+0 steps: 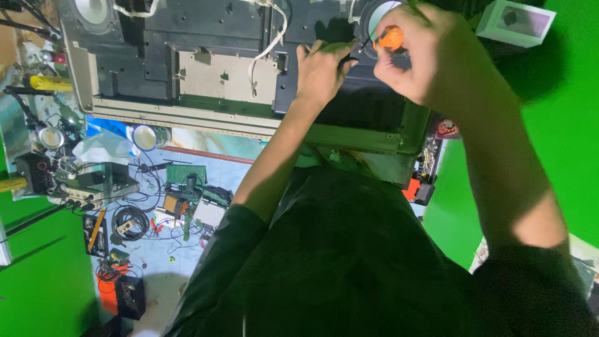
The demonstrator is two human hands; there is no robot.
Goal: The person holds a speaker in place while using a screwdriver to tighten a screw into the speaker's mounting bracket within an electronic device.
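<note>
Right hand [417,53]: clenched around the orange handle of a screwdriver [391,39], only part of the handle showing between thumb and fingers; the dark shaft runs a short way left and down out of the fist toward the left hand. Left hand [321,67]: laid flat, palm down, fingers spread and grasping nothing, on the dark back panel of an opened flat-screen set [212,62]; its fingertips lie just beside the screwdriver's tip, near the panel's upper right part. Whether the tip touches a screw cannot be told. Round speaker [377,15]: set in the panel just behind the right hand, partly hidden by it. Second round speaker [93,9]: at the panel's upper left corner. Grey metal plate [224,78]: bolted near the panel's middle, left of the left hand. White cable [269,43]: looping down across the panel between plate and left hand. Pale metal frame edge [187,118]: along the near side of the set. Small white box [523,22]: well apart, at the upper right on the green surface. Floor clutter [143,212]: wires, circuit boards and small tools below the set's left half.
</note>
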